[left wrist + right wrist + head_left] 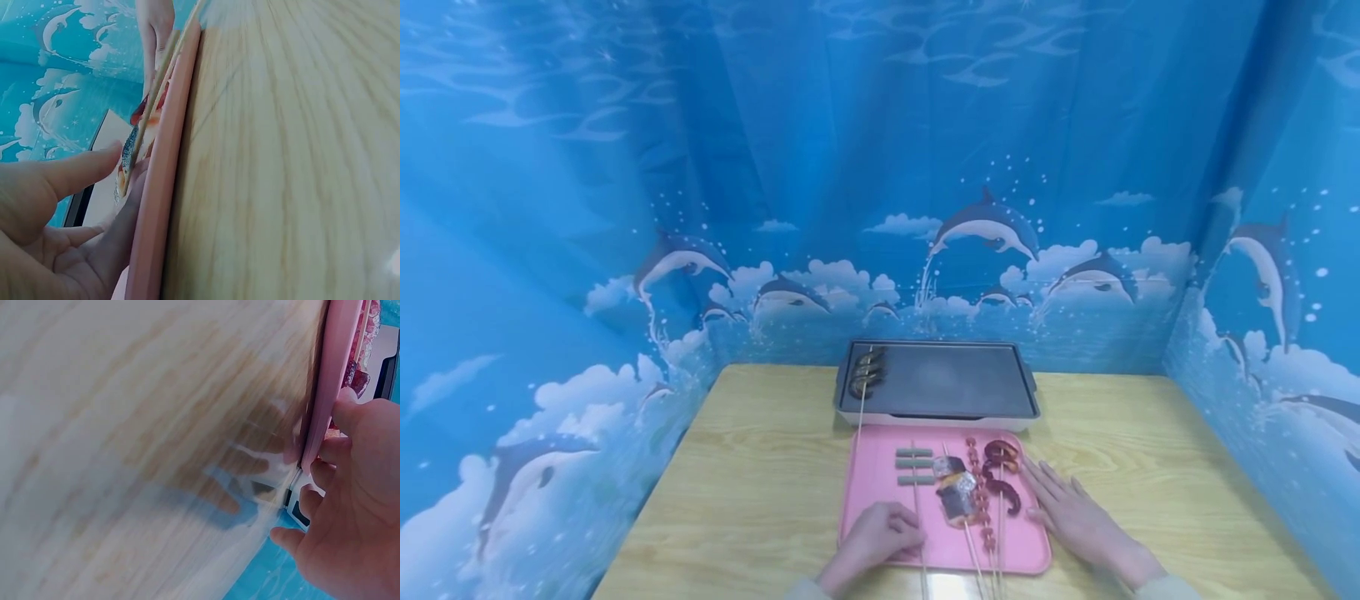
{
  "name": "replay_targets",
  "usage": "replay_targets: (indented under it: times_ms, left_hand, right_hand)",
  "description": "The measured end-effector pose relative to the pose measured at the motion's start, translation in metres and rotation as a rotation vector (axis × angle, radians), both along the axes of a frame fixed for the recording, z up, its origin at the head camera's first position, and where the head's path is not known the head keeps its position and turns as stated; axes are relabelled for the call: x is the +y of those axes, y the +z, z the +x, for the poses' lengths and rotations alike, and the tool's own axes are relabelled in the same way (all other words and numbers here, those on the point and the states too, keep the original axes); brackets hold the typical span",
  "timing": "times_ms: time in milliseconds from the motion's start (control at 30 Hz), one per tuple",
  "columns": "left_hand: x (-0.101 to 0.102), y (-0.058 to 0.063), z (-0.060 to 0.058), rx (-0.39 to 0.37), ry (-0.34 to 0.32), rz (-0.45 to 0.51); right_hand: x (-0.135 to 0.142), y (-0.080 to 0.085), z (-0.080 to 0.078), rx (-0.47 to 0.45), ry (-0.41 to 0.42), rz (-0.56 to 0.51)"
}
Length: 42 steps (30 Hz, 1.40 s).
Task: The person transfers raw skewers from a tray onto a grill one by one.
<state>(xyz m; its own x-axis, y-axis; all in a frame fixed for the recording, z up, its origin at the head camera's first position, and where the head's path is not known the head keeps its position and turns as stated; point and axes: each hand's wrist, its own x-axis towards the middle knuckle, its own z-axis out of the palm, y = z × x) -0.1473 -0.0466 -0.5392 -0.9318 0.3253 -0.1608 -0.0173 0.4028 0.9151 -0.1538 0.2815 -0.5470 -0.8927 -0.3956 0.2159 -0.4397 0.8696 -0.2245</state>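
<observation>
Probably light, stiff green skewer | grasp: stick at near edge of pink tray | left hand: pinch unclear | right hand: spread

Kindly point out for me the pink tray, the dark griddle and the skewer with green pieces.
Pink tray [876,492]: head view, bare floor near its left side.
Dark griddle [953,381]: head view, middle of its flat plate.
Skewer with green pieces [913,463]: head view, its middle green piece.

Skewer of three green pieces lies lengthwise on the pink rectangular tray, bare stick overhanging the near rim.
</observation>
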Motion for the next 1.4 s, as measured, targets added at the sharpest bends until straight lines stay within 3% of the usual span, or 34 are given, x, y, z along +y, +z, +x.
replay_targets:
  times_ms: [233,467,700,967,1300,1400]
  left_hand:
    - [-0.002,0.007,0.004,-0.035,0.040,0.085]
    - [-0.008,0.014,0.007,0.020,0.040,0.086]
    - [-0.009,0.033,0.001,0.044,0.038,0.109]
    - [-0.011,0.056,-0.026,0.012,0.042,0.207]
    - [-0.003,0.063,-0.069,0.108,0.088,0.198]
    - [0.001,0.066,-0.081,0.099,0.110,0.178]
  right_hand:
    - [0.004,-0.009,-0.003,0.045,0.020,-0.005]
    - [0.005,-0.012,-0.004,0.062,0.023,-0.007]
    - [0.005,-0.008,-0.002,0.058,0.031,-0.014]
    - [0.004,-0.009,-0.004,0.001,0.012,0.008]
    - [0.007,-0.013,-0.005,-0.022,0.003,0.010]
    - [0.005,-0.012,-0.004,-0.018,0.000,0.009]
